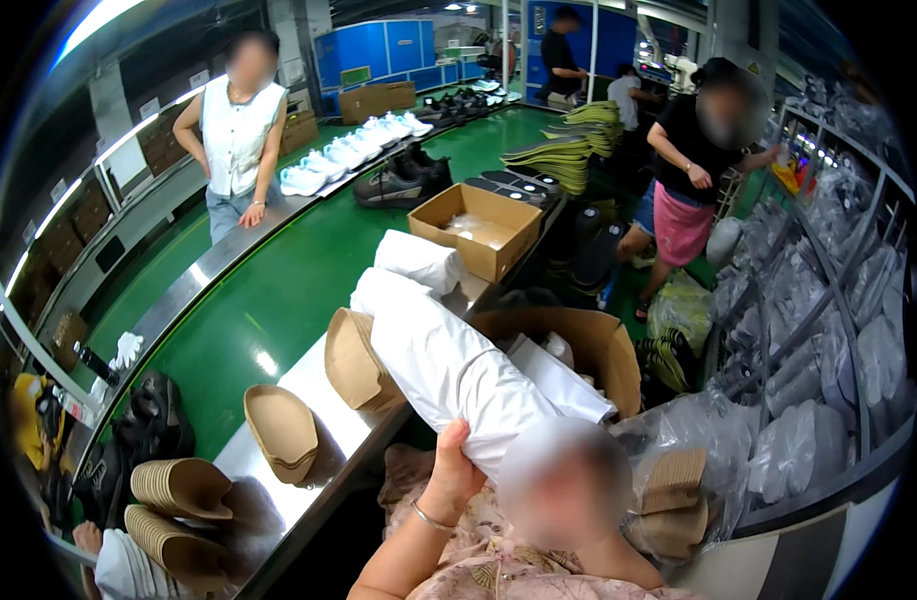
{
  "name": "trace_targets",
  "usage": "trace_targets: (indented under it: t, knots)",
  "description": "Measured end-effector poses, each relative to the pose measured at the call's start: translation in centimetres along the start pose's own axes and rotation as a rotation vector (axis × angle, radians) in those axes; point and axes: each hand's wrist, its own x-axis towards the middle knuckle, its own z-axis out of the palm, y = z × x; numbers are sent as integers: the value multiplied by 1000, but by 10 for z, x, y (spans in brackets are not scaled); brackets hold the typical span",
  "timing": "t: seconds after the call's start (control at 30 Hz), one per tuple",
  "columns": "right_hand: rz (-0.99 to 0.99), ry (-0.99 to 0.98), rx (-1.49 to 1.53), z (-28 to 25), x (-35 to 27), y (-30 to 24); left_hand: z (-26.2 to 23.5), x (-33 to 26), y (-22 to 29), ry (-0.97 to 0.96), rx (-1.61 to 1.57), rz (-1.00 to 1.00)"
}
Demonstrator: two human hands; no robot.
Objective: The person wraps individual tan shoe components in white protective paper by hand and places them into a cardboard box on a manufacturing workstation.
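A long, creased white bundle [444,350] slants across the edge of the work line, its near end by my body. My left hand [455,470] is closed on that near end, thumb on top. My right forearm [629,568] comes up from the lower edge, but a blurred patch hides the hand, so its fingers do not show. Behind the bundle lies a shorter white bundle [419,260]. To its left stand nested brown card shoe inserts [354,360] and a smaller stack of inserts [282,425].
An open carton [624,350] with white sheets stands right of the bundle. Further along are a small carton [514,250], dark shoes [404,180] and green-edged soles [554,160]. More insert stacks [174,490] sit lower left. A metal rack [849,340] holds bagged items; two people stand nearby.
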Motion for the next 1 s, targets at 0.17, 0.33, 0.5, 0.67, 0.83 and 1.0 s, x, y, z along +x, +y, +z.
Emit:
trace_targets:
  t: [0.17, 0.33, 0.5, 0.67, 0.83, 1.0]
  knots:
    - [221, -117, 304, 24, 2, -13, -1, -1, 2, 82, -106, -4]
    - [214, -159, 612, 31, 12, 10, 3, 2, 9, 99, -134, 14]
    - [337, -48, 1332, 57, 17, 14, 3, -5, 19, 92, -192, 91]
    - [104, -93, -121, 29, 18, 12, -9, -23, 44, 143, -51, 161]
    - [-106, -59, -473, 60, 13, 30, -35, -21, 19, 203, 32, 199]
    - [-278, -102, -839, 63, 16, 35, -29, -33, 13, 191, 64, 279]
